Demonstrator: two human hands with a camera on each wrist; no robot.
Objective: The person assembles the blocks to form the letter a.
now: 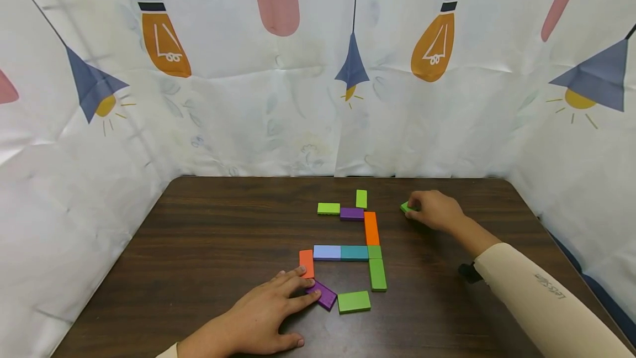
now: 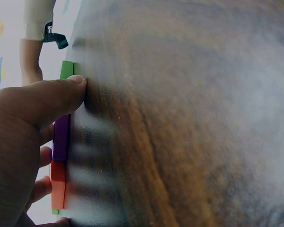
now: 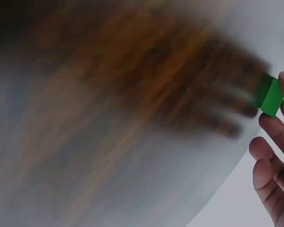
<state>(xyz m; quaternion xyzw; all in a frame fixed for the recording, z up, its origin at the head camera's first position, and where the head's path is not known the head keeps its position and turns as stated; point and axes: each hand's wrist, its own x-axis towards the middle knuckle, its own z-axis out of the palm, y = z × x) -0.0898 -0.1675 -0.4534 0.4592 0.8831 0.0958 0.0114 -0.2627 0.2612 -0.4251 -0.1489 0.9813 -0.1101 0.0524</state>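
Observation:
My left hand [image 1: 263, 311] lies with its fingers extended at the near side of the block row. Its fingertips touch a red-orange block [image 1: 306, 261] and a slanted purple block [image 1: 326, 296]. In the left wrist view, the thumb [image 2: 61, 97] sits apart from the other fingers, beside the purple block [image 2: 61, 137]. Over at the right, my right hand [image 1: 437, 210] pinches a small green block [image 3: 273, 97] between thumb and fingertips, close to the tabletop. To the right of the slanted purple block lies a light green block [image 1: 354, 303].
A winding line of flat blocks continues on the dark wooden table [image 1: 223, 225]: periwinkle [image 1: 327, 253], teal [image 1: 354, 253], green [image 1: 377, 275], orange [image 1: 371, 228], and another purple [image 1: 351, 214]. Two lime blocks [image 1: 329, 209] lie at its far end. A patterned curtain [image 1: 298, 126] hangs behind.

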